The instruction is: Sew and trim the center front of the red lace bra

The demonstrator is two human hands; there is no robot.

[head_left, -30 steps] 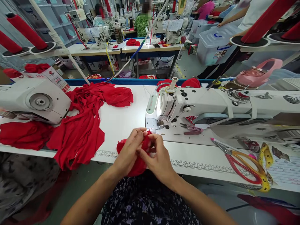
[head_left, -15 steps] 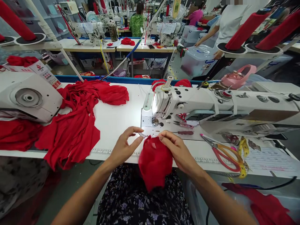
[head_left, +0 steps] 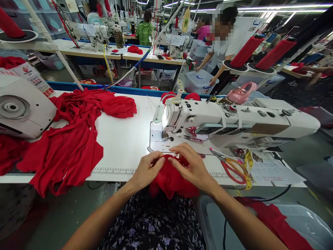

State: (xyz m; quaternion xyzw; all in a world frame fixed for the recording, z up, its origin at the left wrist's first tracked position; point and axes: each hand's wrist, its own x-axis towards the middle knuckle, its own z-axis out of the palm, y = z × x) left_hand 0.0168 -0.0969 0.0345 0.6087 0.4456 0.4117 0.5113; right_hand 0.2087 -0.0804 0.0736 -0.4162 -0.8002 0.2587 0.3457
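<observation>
A piece of red fabric [head_left: 171, 178] is bunched between my two hands at the table's front edge, hanging down over my lap. My left hand [head_left: 147, 171] pinches its upper left edge between thumb and fingers. On the upper right side my right hand [head_left: 194, 167] holds the fabric, its fingers curved over the top and its thumb against the cloth. Just beyond both hands is the sewing machine [head_left: 203, 113], its needle area [head_left: 164, 135] in front of my fingers. Thread snips [head_left: 193, 139] lie on the machine bed. Part of the fabric is hidden behind my fingers.
A heap of red fabric strips [head_left: 83, 128] covers the table's left side. Orange-handled scissors [head_left: 232, 170], a yellow tape measure [head_left: 249, 166] and a written sheet [head_left: 273, 170] lie at right. Below stands a plastic bin [head_left: 215, 215]. A co-worker [head_left: 223, 45] bends over a lidded box.
My left hand, apart from the fabric before, now grips it. My right hand has turned over the cloth, which is bunched higher. The view has swung right; the co-worker bends lower.
</observation>
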